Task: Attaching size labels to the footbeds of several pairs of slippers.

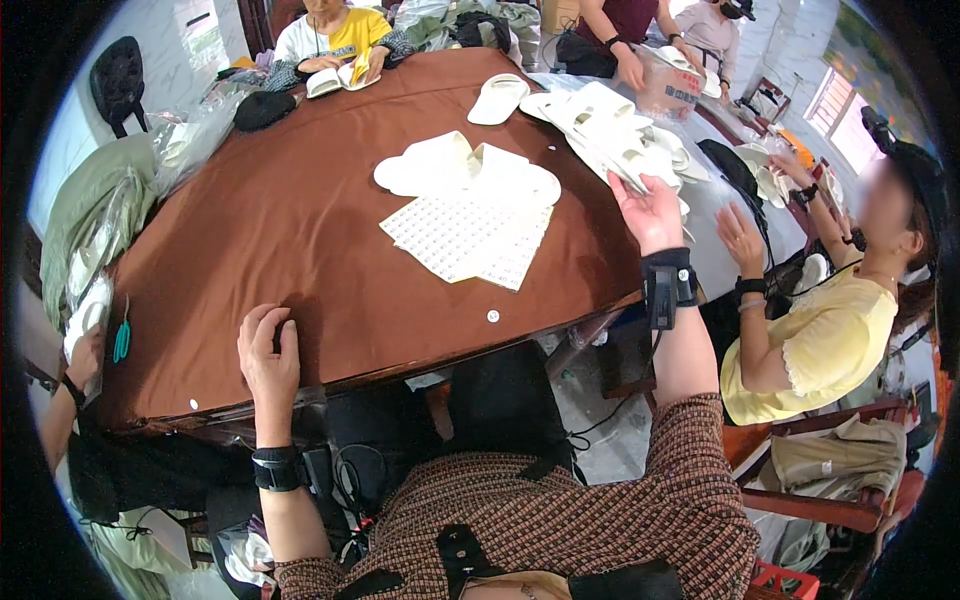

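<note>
My right hand [652, 215] reaches to the near edge of a pile of white slippers [600, 115], its thumb and fingers closed on the rim of one slipper [632, 180]. My left hand [268, 355] rests at the table's near edge, fingers loosely bent and apart, with nothing in it. Between the hands and farther back, a pair of white slippers [425, 168] lies on sheets of small printed stickers [465, 240]. Another white slipper [498, 98] sits alone behind the pair.
A brown cloth covers the table [230, 230]. Teal-handled scissors [122, 338] lie at its left edge, near plastic-wrapped bundles [120, 190]. A co-worker in yellow [820, 330] sits close on the right; other people work at the far side, by a cardboard box [668, 88].
</note>
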{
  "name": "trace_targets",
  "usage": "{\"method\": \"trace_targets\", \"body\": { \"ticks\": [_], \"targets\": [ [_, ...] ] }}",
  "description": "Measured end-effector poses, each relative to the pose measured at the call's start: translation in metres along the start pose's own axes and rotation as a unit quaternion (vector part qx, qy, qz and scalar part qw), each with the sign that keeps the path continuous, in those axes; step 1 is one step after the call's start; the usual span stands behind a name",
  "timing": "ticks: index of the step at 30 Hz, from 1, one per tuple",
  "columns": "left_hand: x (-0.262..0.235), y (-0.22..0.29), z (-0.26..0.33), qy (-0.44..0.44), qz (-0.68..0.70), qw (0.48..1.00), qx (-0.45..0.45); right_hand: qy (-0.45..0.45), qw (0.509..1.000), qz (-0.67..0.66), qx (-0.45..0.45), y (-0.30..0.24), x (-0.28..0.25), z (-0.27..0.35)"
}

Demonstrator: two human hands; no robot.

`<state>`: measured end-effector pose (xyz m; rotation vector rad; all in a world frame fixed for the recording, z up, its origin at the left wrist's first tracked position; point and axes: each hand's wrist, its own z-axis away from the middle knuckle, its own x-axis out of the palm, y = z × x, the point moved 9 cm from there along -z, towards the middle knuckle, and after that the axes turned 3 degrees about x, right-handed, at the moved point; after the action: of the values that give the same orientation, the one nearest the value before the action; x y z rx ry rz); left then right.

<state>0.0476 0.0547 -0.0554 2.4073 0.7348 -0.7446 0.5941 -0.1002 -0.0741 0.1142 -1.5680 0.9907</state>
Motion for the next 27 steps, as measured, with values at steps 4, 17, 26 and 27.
{"method": "trace_targets", "body": {
  "ticks": [4,17,26,27],
  "targets": [
    [0.000,-0.001,0.000,0.000,0.013,1.000,0.001,-0.023,1.000,0.020,-0.003,0.002,0.012,-0.020],
    [-0.002,0.004,0.000,0.020,0.002,1.000,0.010,0.024,0.985,0.162,0.054,0.033,-0.023,-0.120],
    [-0.004,0.003,0.000,-0.002,0.015,1.000,-0.003,-0.098,0.906,0.401,-0.094,-0.001,-0.022,-0.086],
    [-0.004,0.003,-0.002,-0.017,0.027,0.999,-0.002,-0.146,0.900,0.399,-0.098,0.005,-0.006,-0.077]
  ]
}}
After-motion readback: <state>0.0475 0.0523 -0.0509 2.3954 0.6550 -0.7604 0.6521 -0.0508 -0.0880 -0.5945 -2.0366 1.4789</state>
